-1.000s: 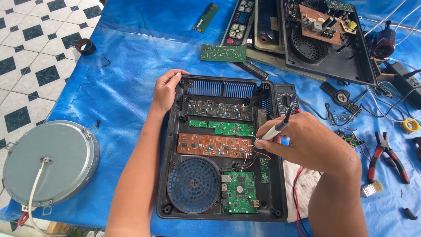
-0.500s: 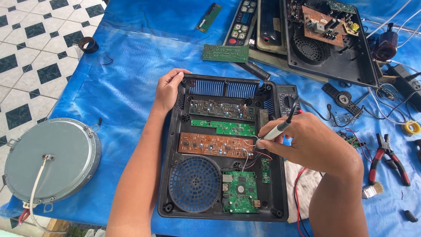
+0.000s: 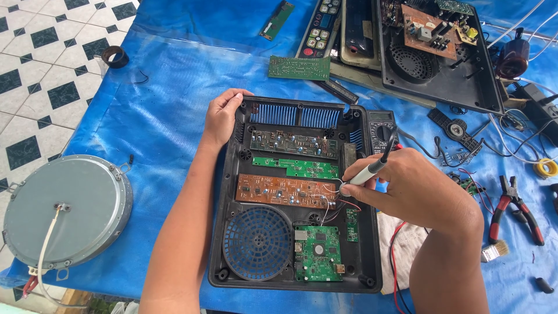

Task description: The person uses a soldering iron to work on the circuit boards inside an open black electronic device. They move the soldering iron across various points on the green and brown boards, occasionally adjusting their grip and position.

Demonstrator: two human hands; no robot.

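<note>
Now right hand [image 3: 407, 186] pens slim probe [image 3: 367, 172] (brown board [image 3: 285, 191]).
</note>
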